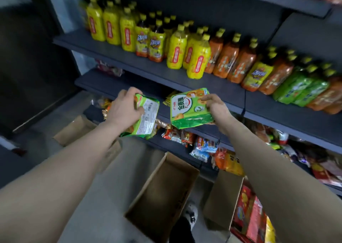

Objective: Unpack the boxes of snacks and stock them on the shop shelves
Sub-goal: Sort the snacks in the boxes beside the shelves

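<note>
The left hand (123,109) has its fingers curled over the top edge of the first green pack (148,117), gripping it so that the pale printed back faces the camera. This pack hangs above and beyond the far left side of the open cardboard box (162,192), which stands on the floor below both forearms. The right hand (215,106) pinches the second green pack (188,109) by its right edge between thumb and bent fingers, with the front turned to the camera. That pack is held above and beyond the far right side of the box, a clear gap apart from the first. Beyond the box, at the height of the two packs, runs a dark shelf (229,96). The shelf above it carries rows of drink bottles (196,61) in yellow, orange and green wrappers. Just beyond the box, lower down, mixed snack packets (201,146) lie on a lower shelf. Just right of the box stands a second box (224,196) with red packs inside.
</note>
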A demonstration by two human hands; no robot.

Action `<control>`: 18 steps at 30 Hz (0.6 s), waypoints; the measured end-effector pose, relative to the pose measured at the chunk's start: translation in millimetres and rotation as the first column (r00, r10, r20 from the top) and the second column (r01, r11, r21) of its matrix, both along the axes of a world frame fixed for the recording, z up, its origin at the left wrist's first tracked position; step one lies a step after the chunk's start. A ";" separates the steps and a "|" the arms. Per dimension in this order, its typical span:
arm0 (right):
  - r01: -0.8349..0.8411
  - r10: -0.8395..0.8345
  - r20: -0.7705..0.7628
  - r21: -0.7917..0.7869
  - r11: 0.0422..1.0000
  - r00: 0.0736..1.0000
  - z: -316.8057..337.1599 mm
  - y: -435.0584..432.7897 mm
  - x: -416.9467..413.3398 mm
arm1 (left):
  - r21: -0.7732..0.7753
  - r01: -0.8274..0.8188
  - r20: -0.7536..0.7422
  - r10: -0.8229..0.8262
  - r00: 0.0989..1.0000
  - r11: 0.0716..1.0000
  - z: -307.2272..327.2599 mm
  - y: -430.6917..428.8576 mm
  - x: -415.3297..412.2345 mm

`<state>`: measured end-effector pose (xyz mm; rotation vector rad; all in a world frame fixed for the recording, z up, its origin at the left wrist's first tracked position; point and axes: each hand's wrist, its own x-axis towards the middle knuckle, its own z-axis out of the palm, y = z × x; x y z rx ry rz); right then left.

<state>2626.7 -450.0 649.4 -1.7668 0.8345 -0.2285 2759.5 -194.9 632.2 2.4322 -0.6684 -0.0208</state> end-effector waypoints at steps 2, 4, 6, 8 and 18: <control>-0.033 0.036 0.070 -0.042 0.999 0.997 17.3 3.2 0.3 | -0.006 0.012 0.047 -0.012 0.999 1.000 22.4 1.1 5.9; -0.044 0.056 0.141 -0.087 0.995 0.988 34.0 1.4 1.1 | -0.008 0.022 0.085 -0.021 0.996 1.000 42.5 0.1 10.7; -0.040 0.055 0.205 -0.074 0.996 0.977 54.3 -2.5 3.6 | -0.023 0.009 0.118 -0.006 0.993 1.000 62.1 -1.7 15.8; -0.036 0.054 0.241 -0.080 0.996 0.969 77.9 -7.0 4.5 | -0.041 -0.005 0.143 0.010 0.990 0.999 80.5 -4.3 22.4; 0.064 0.037 0.460 -0.201 0.977 0.887 188.4 -47.9 39.4 | -0.162 -0.051 0.258 0.093 0.962 0.985 171.8 -41.8 70.0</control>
